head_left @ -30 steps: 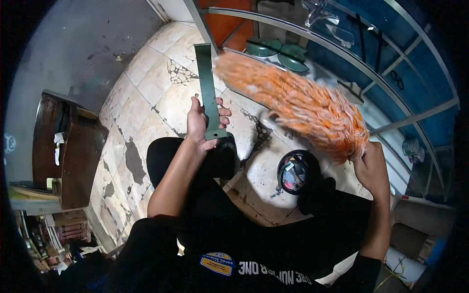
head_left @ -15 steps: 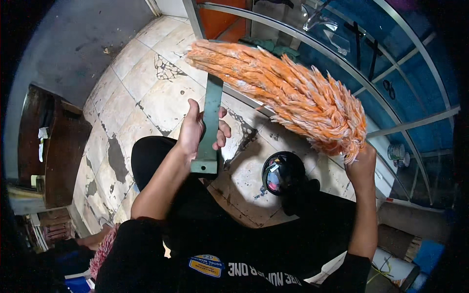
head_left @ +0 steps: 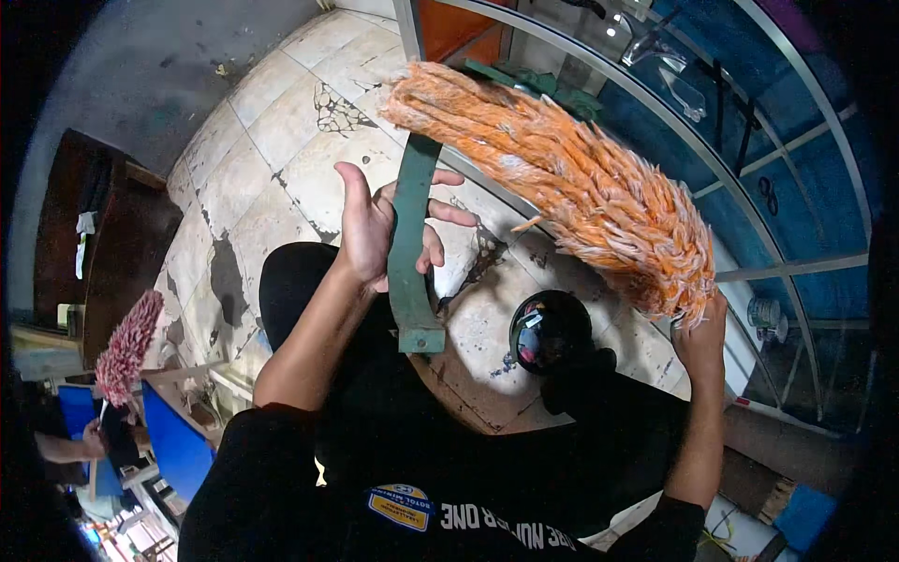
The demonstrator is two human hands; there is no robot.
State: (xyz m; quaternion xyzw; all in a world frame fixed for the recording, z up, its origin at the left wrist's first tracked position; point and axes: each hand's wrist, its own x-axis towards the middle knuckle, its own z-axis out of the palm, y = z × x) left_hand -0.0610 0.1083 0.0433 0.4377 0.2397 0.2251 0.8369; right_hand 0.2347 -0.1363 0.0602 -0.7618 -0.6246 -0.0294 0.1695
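A long, fluffy duster (head_left: 552, 183) in orange and white stretches from upper centre down to the right. My right hand (head_left: 700, 342) is closed around its lower right end; the grip itself is mostly hidden by the fibres. My left hand (head_left: 375, 225) is palm up with thumb and fingers spread. Across its palm lies a green metal strip (head_left: 412, 225) with a bent foot and a small hole. The strip's upper end disappears under the duster's left end. More green metal (head_left: 552, 89) shows behind the duster.
A glossy black round object (head_left: 551, 330) stands on the cracked tile floor (head_left: 309, 169) between my legs. A framed glass cabinet (head_left: 787, 267) runs along the right. At far left are dark wooden furniture (head_left: 103, 253) and another person's hand (head_left: 94, 445) below a pink duster (head_left: 131, 348).
My left thumb and fingers have spread wider, and the green strip has tilted slightly. The view has shifted, bringing the other person's pink duster more fully into sight at left.
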